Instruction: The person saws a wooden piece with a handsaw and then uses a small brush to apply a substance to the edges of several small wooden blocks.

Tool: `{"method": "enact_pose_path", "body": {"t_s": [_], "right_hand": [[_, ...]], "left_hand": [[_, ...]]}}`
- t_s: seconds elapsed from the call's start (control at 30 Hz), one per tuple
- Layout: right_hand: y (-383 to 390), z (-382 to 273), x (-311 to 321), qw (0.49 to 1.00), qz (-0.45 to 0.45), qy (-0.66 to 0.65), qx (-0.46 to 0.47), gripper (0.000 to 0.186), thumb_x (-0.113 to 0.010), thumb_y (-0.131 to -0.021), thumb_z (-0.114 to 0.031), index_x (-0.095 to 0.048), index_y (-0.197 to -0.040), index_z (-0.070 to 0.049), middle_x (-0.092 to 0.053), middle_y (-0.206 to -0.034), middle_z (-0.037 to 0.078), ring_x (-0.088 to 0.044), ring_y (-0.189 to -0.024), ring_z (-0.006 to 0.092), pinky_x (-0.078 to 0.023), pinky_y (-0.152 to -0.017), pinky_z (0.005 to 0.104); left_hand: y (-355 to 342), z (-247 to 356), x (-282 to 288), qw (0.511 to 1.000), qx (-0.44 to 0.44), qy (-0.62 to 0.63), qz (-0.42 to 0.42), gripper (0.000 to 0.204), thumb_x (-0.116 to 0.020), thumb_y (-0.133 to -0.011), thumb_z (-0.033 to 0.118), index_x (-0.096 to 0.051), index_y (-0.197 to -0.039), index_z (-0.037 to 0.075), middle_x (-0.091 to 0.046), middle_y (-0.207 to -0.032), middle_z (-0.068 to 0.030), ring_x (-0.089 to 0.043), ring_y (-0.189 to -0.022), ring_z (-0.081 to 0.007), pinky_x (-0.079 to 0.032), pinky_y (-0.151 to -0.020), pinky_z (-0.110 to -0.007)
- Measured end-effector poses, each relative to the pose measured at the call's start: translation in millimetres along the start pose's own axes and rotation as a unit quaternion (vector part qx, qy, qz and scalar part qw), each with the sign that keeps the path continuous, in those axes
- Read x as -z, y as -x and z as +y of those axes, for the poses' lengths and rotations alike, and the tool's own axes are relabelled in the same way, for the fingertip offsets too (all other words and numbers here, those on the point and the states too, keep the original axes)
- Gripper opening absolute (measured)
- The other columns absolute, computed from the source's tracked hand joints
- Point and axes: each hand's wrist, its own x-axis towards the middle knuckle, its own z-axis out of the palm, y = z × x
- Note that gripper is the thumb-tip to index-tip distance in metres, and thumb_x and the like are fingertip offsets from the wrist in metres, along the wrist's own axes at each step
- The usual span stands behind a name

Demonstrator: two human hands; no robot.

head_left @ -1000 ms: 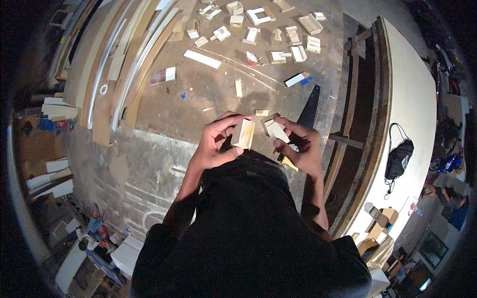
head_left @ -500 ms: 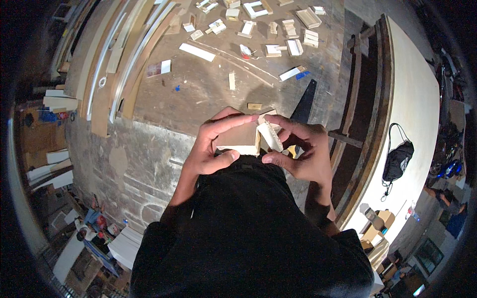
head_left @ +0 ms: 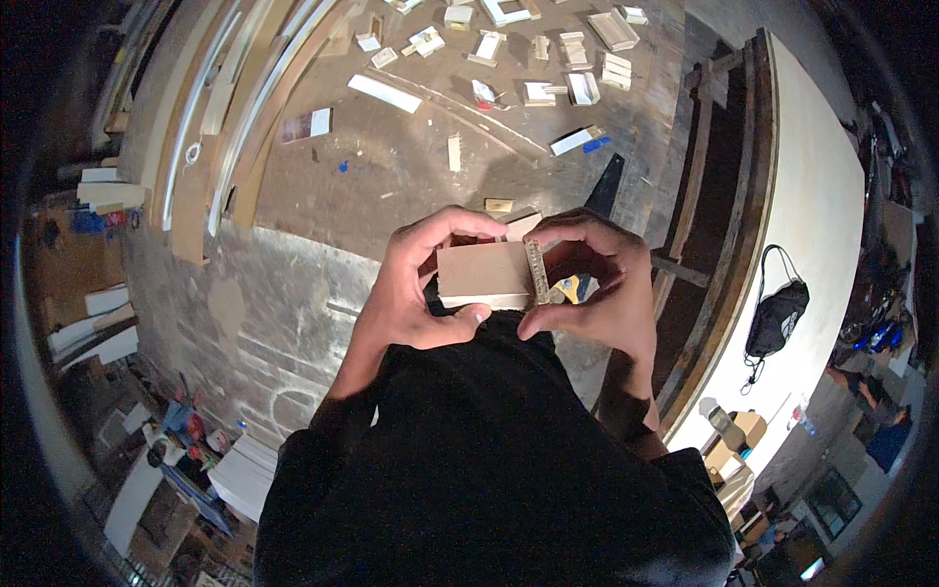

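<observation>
My left hand (head_left: 411, 284) grips a small pale wooden block (head_left: 481, 271) by its top and bottom edges. My right hand (head_left: 611, 293) pinches a short narrow wooden piece (head_left: 538, 269), with a rough speckled edge showing, against the block's right end. Just beyond my hands, a saw's black blade (head_left: 603, 181) lies on the worktable (head_left: 352, 196), with part of a yellow handle (head_left: 572, 289) visible between my right fingers. A small light wood piece (head_left: 498, 204) lies ahead of the block, and another (head_left: 520, 223) is partly hidden behind it.
Many small wooden assemblies (head_left: 616, 29) lie on the table's far part. Long strips (head_left: 186, 245) run along the left. At right stand a dark slatted frame (head_left: 694, 196) and a pale board (head_left: 812, 196) bearing a black bag (head_left: 776, 318). A person (head_left: 871, 401) is beyond it.
The block in my left hand has turned to show its broad face. The piece in my right hand has swung from tilted to upright along the block's end, and my hands have drawn together.
</observation>
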Motion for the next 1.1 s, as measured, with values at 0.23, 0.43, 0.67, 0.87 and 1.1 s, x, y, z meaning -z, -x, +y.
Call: {"method": "enact_pose_path", "body": {"t_s": [0.23,0.43,0.67,0.87,1.1], "right_hand": [[-21.4,9.6,-19.4,0.990,0.023,-0.139,-0.030,0.068,-0.099,-0.051,-0.009,-0.066,-0.109,0.002,-0.070,-0.097,0.007,-0.068,-0.084,0.0129,-0.056,-0.074,0.0272],[-28.9,8.6,-50.1,0.981,0.089,-0.172,-0.003,0.067,-0.094,-0.063,-0.015,-0.064,-0.120,0.006,-0.069,-0.105,0.012,-0.068,-0.091,0.0176,-0.059,-0.077,0.0306],[-35.6,-5.9,-76.0,0.975,0.110,-0.182,-0.064,0.051,-0.076,-0.088,-0.024,-0.062,-0.127,0.006,-0.067,-0.111,0.017,-0.067,-0.093,0.0212,-0.058,-0.077,0.0321],[-45.3,-12.2,-89.6,0.971,0.127,-0.192,-0.067,0.048,-0.078,-0.085,-0.018,-0.063,-0.123,0.007,-0.068,-0.110,0.018,-0.068,-0.095,0.0229,-0.061,-0.079,0.0329],[-53.1,-10.6,-97.0,0.972,0.124,-0.188,-0.069,0.046,-0.079,-0.084,-0.017,-0.064,-0.121,0.007,-0.068,-0.110,0.018,-0.069,-0.096,0.0233,-0.062,-0.078,0.0331]], "left_hand": [[-3.3,-5.3,26.3,0.992,0.021,0.121,0.015,0.050,-0.076,-0.067,-0.001,-0.060,-0.114,-0.005,-0.065,-0.099,-0.0065,-0.061,-0.091,-0.0087,-0.048,-0.082,-0.024],[-10.5,-4.8,56.9,0.993,0.000,0.121,0.014,0.046,-0.077,-0.073,-0.001,-0.058,-0.114,-0.007,-0.064,-0.105,-0.0099,-0.061,-0.098,-0.0113,-0.049,-0.087,-0.026],[-15.9,-11.0,89.9,0.994,-0.010,0.108,-0.003,0.046,-0.078,-0.075,0.000,-0.057,-0.115,-0.007,-0.063,-0.109,-0.0120,-0.062,-0.103,-0.0154,-0.049,-0.092,-0.029],[-13.6,-12.5,103.9,0.991,0.000,0.135,-0.002,0.047,-0.078,-0.075,0.001,-0.057,-0.116,-0.007,-0.063,-0.108,-0.0125,-0.062,-0.105,-0.0165,-0.049,-0.094,-0.030],[-10.4,-9.3,116.4,0.991,0.016,0.133,-0.005,0.048,-0.078,-0.074,0.001,-0.058,-0.116,-0.007,-0.063,-0.108,-0.0126,-0.062,-0.105,-0.0166,-0.049,-0.095,-0.031]]}}
